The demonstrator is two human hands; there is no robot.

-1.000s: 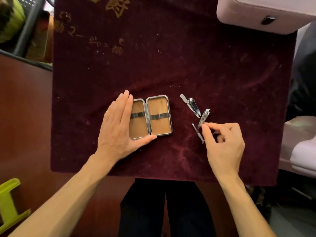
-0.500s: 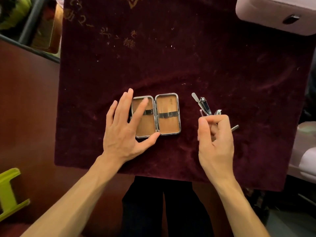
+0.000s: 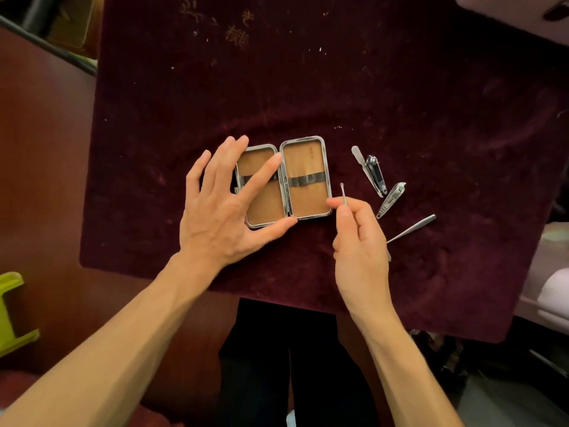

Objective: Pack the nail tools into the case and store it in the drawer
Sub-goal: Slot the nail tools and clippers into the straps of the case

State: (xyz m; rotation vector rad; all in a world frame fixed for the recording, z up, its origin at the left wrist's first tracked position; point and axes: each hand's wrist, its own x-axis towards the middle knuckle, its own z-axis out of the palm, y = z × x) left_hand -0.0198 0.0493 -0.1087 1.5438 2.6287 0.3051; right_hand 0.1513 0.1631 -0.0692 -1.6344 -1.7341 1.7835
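My left hand [image 3: 221, 211] lies spread on the left half of the open case [image 3: 308, 204], index finger across its band and thumb at the near rim, pinning it flat. My right hand [image 3: 360, 238] pinches a thin pick [image 3: 343, 194] between thumb and forefinger, tip up, just beside the right half. I should lay the pick along that half, slide its tip under the band [image 3: 306, 180] and push gently so the elastic doesn't snag. Two clippers [image 3: 374, 172] and a file [image 3: 412, 228] wait on the cloth [image 3: 400, 87] to the right. The dark red velvet covers a brown table [image 3: 46, 149], and a pale box [image 3: 529, 7], perhaps the drawer, sits at the far right corner
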